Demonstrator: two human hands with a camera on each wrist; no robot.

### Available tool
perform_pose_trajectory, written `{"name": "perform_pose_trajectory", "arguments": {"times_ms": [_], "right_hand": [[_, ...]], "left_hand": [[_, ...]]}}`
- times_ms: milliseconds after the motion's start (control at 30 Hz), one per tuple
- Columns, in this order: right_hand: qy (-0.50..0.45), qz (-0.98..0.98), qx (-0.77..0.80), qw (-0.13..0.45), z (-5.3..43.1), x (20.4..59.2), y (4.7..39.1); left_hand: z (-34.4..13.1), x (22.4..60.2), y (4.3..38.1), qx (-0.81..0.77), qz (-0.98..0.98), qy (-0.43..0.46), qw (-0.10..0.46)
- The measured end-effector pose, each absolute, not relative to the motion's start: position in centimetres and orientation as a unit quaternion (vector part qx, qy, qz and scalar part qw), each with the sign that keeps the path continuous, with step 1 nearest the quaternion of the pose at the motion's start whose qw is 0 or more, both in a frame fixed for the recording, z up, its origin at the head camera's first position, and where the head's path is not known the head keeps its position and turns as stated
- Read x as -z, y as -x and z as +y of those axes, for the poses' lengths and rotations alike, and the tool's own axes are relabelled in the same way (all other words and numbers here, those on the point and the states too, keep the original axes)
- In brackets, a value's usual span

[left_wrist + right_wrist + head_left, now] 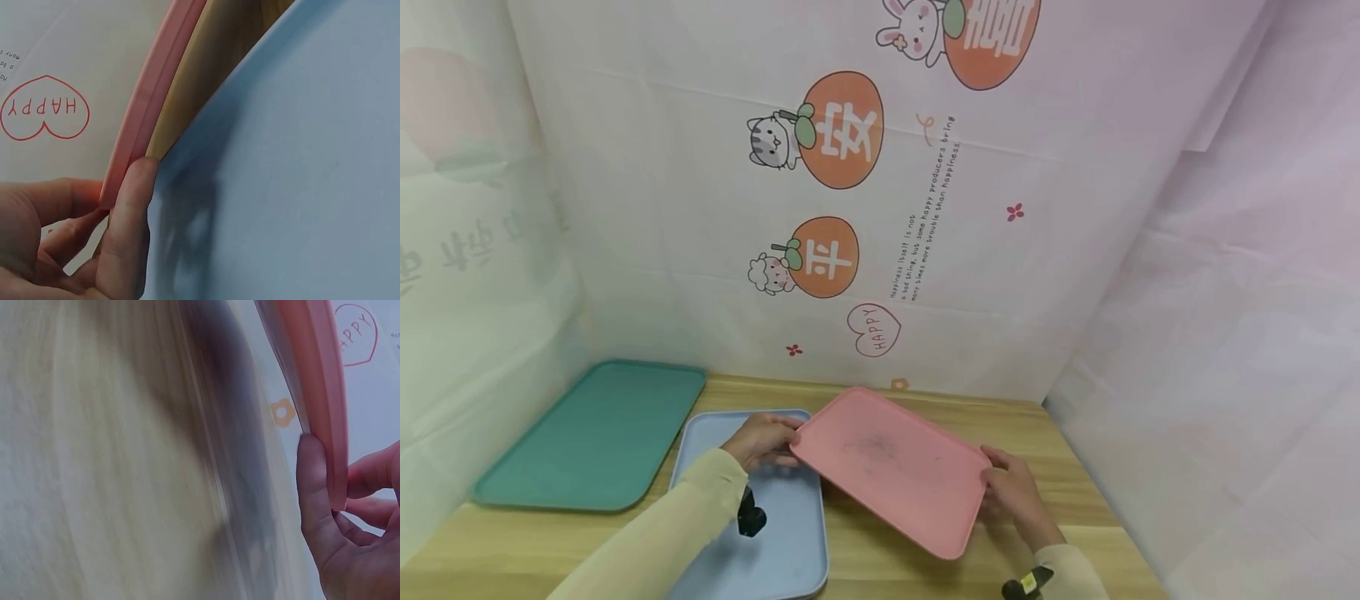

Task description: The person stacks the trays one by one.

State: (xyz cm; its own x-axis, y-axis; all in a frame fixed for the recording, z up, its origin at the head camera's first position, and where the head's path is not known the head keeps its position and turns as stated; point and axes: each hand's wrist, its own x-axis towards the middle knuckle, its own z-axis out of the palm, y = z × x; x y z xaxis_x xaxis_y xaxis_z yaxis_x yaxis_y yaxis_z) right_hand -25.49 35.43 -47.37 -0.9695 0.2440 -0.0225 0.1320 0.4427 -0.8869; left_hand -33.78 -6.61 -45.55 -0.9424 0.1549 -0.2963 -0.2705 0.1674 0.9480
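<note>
A pink tray [895, 471] with a dark smudge on its face is held tilted above the wooden table, lower toward the front right. My left hand [766, 440] pinches its left corner, over the blue tray. At the opposite edge my right hand [1013, 487] grips the tray between thumb and fingers. The left wrist view shows the pink rim [147, 106] between the left thumb and fingers. In the right wrist view the right thumb [314, 481] presses one side of the rim, the fingers the other. The blue tray [782, 533] lies on the table below my left forearm.
A green tray [602, 433] lies at the left of the wooden table [1067, 467]. Printed cloth walls [700, 250] enclose the table at the back and both sides. Black wrist cameras [751, 512] sit on both sleeves.
</note>
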Motion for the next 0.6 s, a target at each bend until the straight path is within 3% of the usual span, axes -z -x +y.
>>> {"name": "perform_pose_trajectory", "arguments": {"times_ms": [600], "right_hand": [[0.128,-0.754,-0.642,0.057,33.1,46.7,24.6]], "left_hand": [[-6.2,45.2,33.1,-0.671,0.723,0.1,0.131]]}}
